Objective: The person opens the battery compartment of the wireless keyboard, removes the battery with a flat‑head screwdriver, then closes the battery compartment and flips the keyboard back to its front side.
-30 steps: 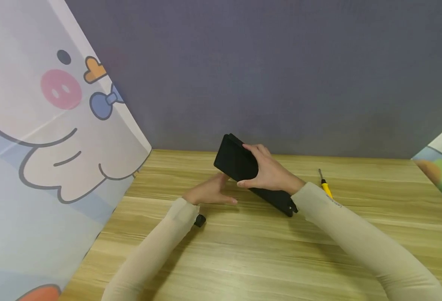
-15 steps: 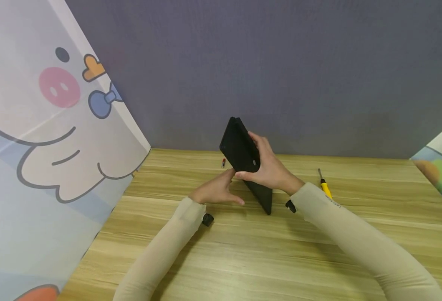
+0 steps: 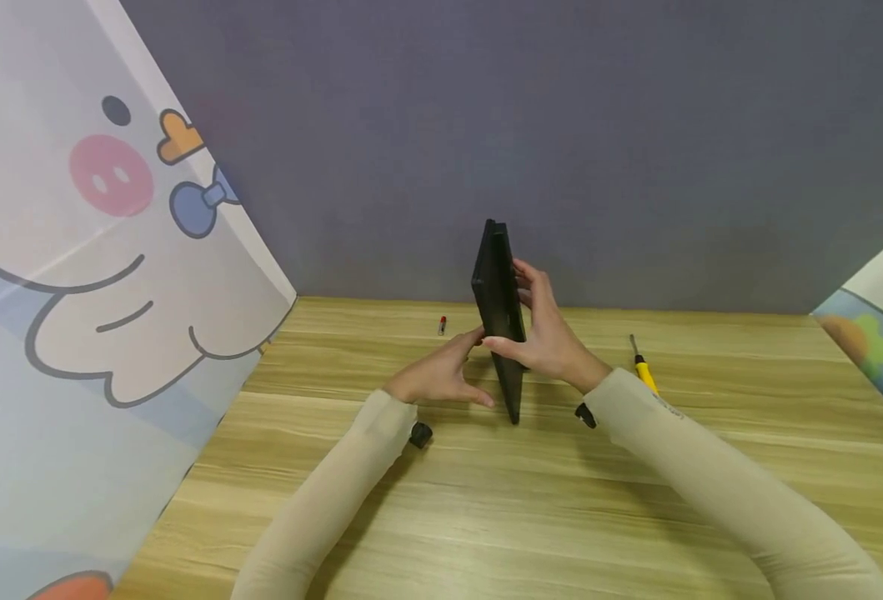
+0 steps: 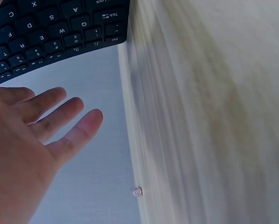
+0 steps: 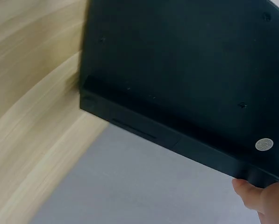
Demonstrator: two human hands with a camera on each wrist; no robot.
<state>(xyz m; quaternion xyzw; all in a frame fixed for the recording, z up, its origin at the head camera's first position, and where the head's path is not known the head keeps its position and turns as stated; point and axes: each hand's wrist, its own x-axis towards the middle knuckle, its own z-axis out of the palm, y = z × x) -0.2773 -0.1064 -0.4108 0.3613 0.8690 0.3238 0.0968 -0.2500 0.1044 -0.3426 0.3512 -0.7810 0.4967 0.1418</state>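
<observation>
A black keyboard stands on its edge, nearly upright over the table. My right hand grips it from the right, thumb on the near side and fingers at the far edge. In the right wrist view its dark underside shows, with a small round sticker and the ridge along one edge; part of the right hand is at that ridge. My left hand is close on the key side, thumb spread from the fingers. The left wrist view shows the keys and the left hand's straight, spread fingers.
A small red-and-silver battery lies on the wooden table behind the left hand. To the right lies a yellow-handled screwdriver, its shaft pointing away. A grey partition rises at the table's back edge.
The keyboard has swung from a slanted pose to nearly upright, its top moving up and right. The battery has come into view. My left hand has shifted slightly right, fingers still spread.
</observation>
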